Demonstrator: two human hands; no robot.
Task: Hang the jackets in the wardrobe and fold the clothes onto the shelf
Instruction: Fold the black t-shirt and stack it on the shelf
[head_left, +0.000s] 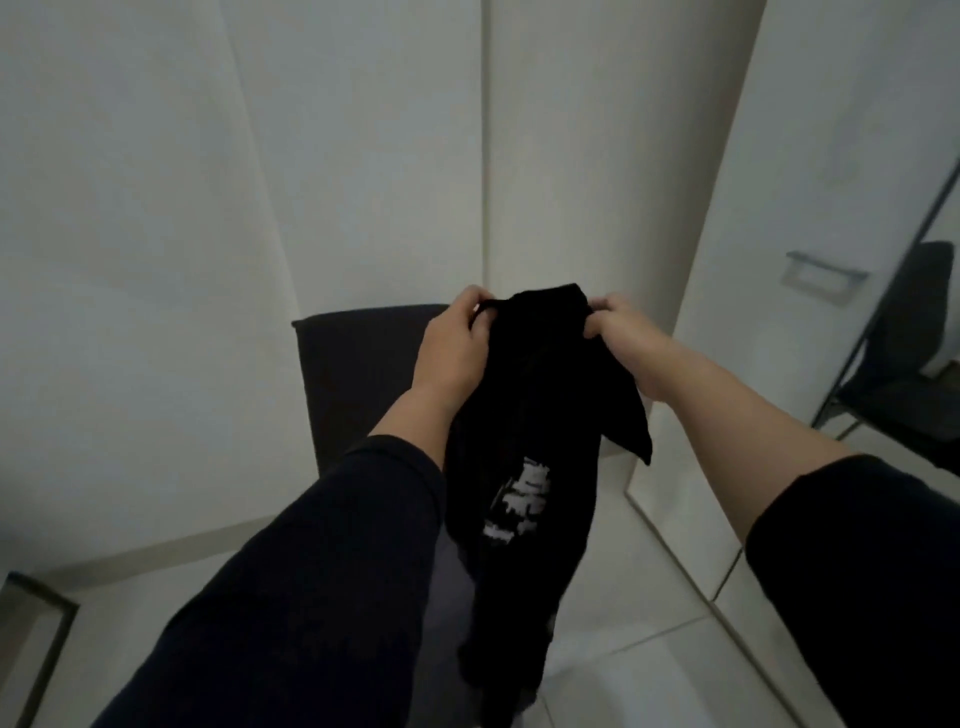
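left hand (453, 347) pinching top edge of black garment (524, 441), fingers curled | right hand (621, 332) gripping opposite top corner | garment in air above dark chair (353, 374), long axis hanging down toward camera | hands level, equally near

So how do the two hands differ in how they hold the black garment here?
The left hand grips the top edge of the black garment with its back to the camera; the right hand grips from the opposite side, fingers curled under. The left forearm is sleeved nearly to the wrist; the right sleeve is pushed far up. Both hold it at similar height.
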